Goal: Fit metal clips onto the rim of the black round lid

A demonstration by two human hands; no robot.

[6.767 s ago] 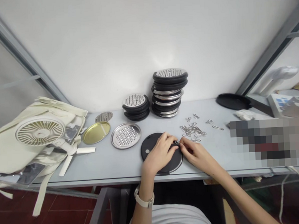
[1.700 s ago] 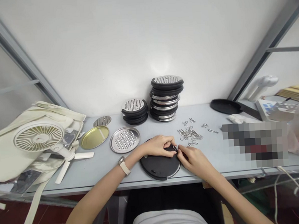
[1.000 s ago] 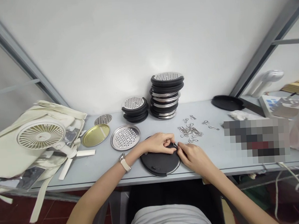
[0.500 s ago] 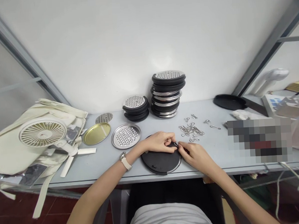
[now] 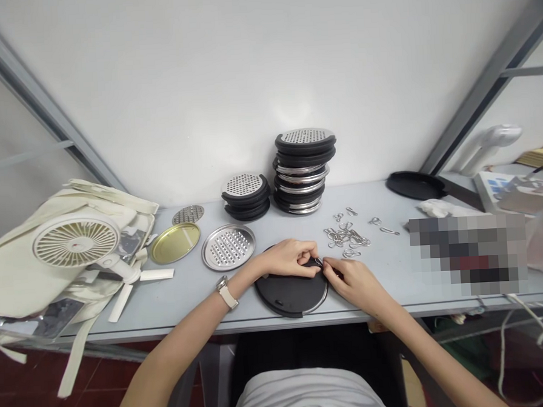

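Observation:
A round black disc [image 5: 292,293] with a metal rim lies at the table's front edge. My left hand [image 5: 295,258] rests over its upper part, fingers closed at a small metal clip [image 5: 319,262] on the disc's upper right edge. From the right, my right hand [image 5: 351,281] pinches at the same clip, thumb and forefinger together. The fingertips of both hands nearly touch and partly hide the clip. Beyond my right hand lies a loose pile of wire clips [image 5: 347,236].
Behind are a tall stack of black and metal discs [image 5: 304,171] and a shorter stack [image 5: 246,199]. A metal grater disc [image 5: 228,247], a gold lid [image 5: 175,242] and a white fan [image 5: 77,241] on a bag are left. A black pan [image 5: 415,185] sits back right.
The whole view has shifted very slightly. Both hands keep almost the same place and grip at the clip.

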